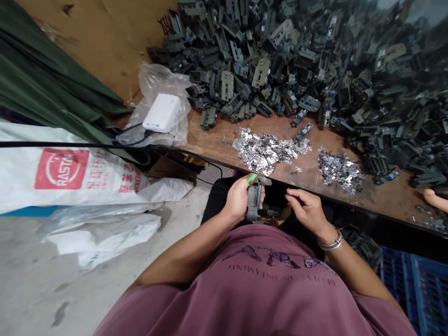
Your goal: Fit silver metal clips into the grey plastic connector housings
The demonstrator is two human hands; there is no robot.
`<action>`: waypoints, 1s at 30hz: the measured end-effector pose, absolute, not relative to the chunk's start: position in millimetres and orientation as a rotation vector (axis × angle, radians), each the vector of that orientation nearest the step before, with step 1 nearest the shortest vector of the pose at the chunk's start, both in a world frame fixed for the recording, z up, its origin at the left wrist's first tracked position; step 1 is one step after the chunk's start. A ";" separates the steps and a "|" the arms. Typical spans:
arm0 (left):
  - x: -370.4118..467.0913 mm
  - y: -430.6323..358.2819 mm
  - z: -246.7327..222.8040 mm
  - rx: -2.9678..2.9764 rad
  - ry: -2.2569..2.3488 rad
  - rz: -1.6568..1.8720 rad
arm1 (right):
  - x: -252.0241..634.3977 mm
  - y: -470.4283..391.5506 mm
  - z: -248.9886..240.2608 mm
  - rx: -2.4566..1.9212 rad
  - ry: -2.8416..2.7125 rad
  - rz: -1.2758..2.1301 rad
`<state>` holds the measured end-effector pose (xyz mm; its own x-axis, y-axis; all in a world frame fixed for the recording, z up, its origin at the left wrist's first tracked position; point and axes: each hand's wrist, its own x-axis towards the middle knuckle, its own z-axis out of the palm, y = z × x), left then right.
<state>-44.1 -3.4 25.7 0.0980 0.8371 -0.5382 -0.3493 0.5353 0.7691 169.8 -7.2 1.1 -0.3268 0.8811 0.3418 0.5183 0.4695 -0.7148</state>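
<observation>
My left hand (237, 199) is closed round a dark grey plastic housing (254, 201), held upright over my lap at the table's front edge. A thin green and yellow piece (252, 178) sticks out by its thumb; its kind I cannot make out. To the right, apart from the housing, my right hand (306, 207) has thumb and forefinger pinched together. A tiny dark bit seems to show at those fingertips, too small to name. Just beyond my hands lies a pile of small shiny metal pieces (262, 151), with a second pile of metal pieces (341, 170) farther right.
A large heap of grey plastic housings (261, 72) covers the back of the wooden table (206, 140). On crumpled plastic at left rests a white box-shaped device (163, 113) with cables. White sacks (91, 175) stand left. Another person's hand (436, 199) shows at right, above blue crates (425, 289).
</observation>
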 end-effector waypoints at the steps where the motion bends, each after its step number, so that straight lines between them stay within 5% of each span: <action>1: -45.5 -3.0 26.0 0.489 1.128 0.930 | 170.9 -5.2 0.3 -1.168 -1.986 0.638; 12: -34.5 6.8 -33.4 1.328 1.177 0.453 | 201.0 117.8 2.6 -1.601 -1.908 0.306; 17: -17.7 14.8 -68.8 1.487 1.386 0.543 | 181.1 172.6 15.0 -1.969 -1.963 0.186; 24: -4.4 13.1 -59.0 1.517 1.211 0.529 | 170.4 201.7 11.3 -2.137 -1.765 0.271; 27: -6.7 13.4 -43.7 1.174 0.940 0.626 | 177.2 172.1 12.3 -1.819 -1.615 0.520; 30: -8.4 13.1 -28.2 0.758 0.815 0.862 | 173.1 113.4 15.0 -1.357 -1.384 1.256</action>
